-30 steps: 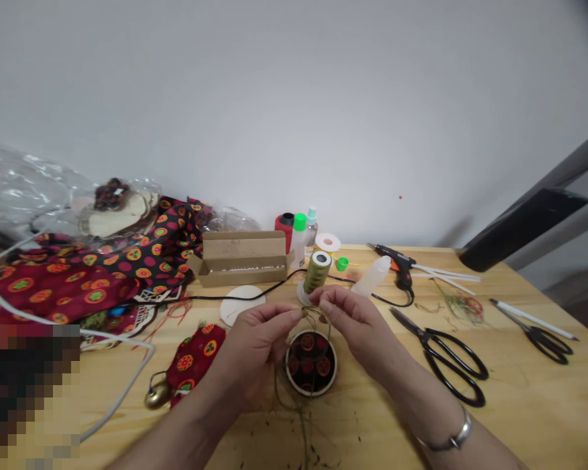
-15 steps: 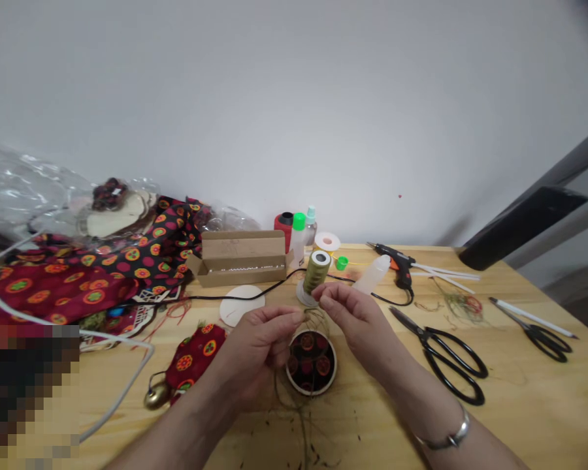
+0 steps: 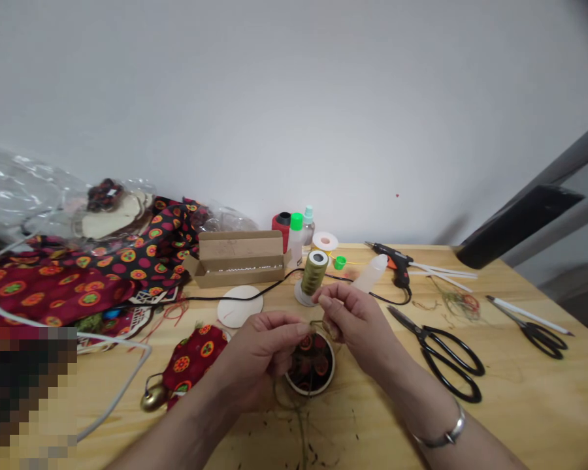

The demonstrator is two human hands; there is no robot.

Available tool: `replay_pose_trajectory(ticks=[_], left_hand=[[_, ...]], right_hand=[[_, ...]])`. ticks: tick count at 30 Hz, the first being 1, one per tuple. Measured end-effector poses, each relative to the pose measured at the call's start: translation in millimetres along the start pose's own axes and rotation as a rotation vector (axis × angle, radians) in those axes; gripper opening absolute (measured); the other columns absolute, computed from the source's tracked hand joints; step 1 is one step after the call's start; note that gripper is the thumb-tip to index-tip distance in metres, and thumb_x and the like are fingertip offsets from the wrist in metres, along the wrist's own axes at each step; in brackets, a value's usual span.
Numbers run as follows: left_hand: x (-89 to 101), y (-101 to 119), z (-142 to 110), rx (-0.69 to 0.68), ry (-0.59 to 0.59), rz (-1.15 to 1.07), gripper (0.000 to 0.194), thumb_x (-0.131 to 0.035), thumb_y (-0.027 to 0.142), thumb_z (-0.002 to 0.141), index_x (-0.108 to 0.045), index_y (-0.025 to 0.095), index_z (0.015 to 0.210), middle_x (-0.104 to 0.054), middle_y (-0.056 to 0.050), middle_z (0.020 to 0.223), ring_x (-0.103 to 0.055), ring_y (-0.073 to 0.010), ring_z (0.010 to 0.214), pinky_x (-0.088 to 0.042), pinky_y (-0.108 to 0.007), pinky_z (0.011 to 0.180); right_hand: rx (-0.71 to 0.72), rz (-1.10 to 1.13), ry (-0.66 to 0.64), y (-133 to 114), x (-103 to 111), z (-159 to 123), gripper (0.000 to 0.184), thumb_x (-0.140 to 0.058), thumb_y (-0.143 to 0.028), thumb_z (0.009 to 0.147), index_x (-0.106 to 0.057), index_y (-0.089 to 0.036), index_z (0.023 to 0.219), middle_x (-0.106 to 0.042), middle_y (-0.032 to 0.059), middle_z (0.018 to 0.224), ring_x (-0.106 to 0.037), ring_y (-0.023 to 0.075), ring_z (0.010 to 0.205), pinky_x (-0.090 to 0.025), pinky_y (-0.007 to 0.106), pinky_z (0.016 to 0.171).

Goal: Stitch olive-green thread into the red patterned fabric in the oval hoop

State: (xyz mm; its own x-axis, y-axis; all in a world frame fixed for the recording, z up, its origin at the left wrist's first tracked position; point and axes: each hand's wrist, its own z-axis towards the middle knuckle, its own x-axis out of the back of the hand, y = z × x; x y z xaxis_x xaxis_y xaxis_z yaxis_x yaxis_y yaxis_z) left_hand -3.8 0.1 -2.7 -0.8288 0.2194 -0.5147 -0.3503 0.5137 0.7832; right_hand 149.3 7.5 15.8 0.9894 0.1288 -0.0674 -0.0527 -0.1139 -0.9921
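Observation:
My left hand (image 3: 269, 339) pinches olive-green thread (image 3: 302, 424) between thumb and forefinger, its other fingers curled in. Just to its right, my right hand (image 3: 355, 320) is closed in a pinch on the same thread, a strand of which runs between the two hands. Below them lies a round piece (image 3: 318, 369) covered in dark patterned fabric with a pale rim, partly hidden by my left hand. Thread trails from it towards the table's front. Behind my right hand, a spool of olive-green thread (image 3: 314, 274) stands upright.
Large black-handled scissors (image 3: 453, 359) lie at right, with smaller scissors (image 3: 539, 333) and a glue gun (image 3: 392, 258) beyond. At left are a red patterned fabric piece (image 3: 193, 359), a brass bell (image 3: 154, 397), a white disc (image 3: 238, 307) and a cardboard box (image 3: 240, 261). A white cable (image 3: 127, 378) crosses the left side.
My left hand has come slightly lower and nearer the right hand. The loose thread loops between my hands look smaller. The view has shifted a little.

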Motion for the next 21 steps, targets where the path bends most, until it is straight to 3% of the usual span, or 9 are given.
replay_pose_trajectory(ticks=[2,7,12,16,21], left_hand=[[0.0,-0.1,0.2,0.006,-0.002,-0.021,0.011,-0.068,0.023,0.067,-0.065,0.013,0.065,-0.03,0.01,0.039,-0.019,-0.0021,0.036,-0.01,-0.019,0.036],[1.3,1.9,1.4,0.018,-0.021,-0.087,0.015,-0.066,0.019,0.068,-0.058,0.014,0.058,-0.027,0.01,0.042,-0.015,-0.0032,0.038,-0.01,-0.019,0.037],[2.6,3.4,2.6,0.033,-0.016,-0.137,0.015,-0.066,0.017,0.068,-0.056,0.014,0.058,-0.023,0.01,0.044,-0.012,-0.0038,0.041,-0.01,-0.018,0.037],[3.0,4.9,3.4,0.022,-0.002,-0.138,0.016,-0.066,0.017,0.068,-0.055,0.013,0.057,-0.024,0.01,0.043,-0.012,-0.0038,0.04,-0.009,-0.018,0.037],[1.5,9.1,2.3,0.003,0.032,-0.129,0.019,-0.065,0.018,0.068,-0.053,0.014,0.054,-0.03,0.009,0.042,-0.015,-0.0034,0.039,-0.011,-0.018,0.037]], right_hand=[[0.002,-0.029,0.011,0.2,0.8,0.5,0.015,-0.051,-0.028,0.079,-0.048,-0.017,0.07,-0.041,-0.0077,0.05,-0.029,0.0043,0.039,-0.023,0.018,0.039],[0.099,-0.205,0.054,-2.6,4.1,1.1,0.015,-0.053,-0.023,0.078,-0.052,-0.016,0.065,-0.047,-0.0047,0.055,-0.038,0.0065,0.049,-0.032,0.02,0.048],[0.096,-0.15,0.037,-4.2,3.0,0.0,0.004,-0.055,-0.018,0.074,-0.058,-0.015,0.075,-0.054,-0.0025,0.064,-0.049,0.0092,0.061,-0.04,0.022,0.06],[0.073,-0.129,0.041,-2.6,2.3,0.7,0.015,-0.057,-0.016,0.071,-0.06,-0.015,0.086,-0.063,0.0028,0.08,-0.056,0.0128,0.073,-0.044,0.027,0.071],[0.104,-0.345,0.089,-3.8,3.5,-0.7,0.014,-0.058,-0.018,0.072,-0.064,-0.016,0.084,-0.066,0.0044,0.081,-0.058,0.0155,0.076,-0.044,0.03,0.073]])
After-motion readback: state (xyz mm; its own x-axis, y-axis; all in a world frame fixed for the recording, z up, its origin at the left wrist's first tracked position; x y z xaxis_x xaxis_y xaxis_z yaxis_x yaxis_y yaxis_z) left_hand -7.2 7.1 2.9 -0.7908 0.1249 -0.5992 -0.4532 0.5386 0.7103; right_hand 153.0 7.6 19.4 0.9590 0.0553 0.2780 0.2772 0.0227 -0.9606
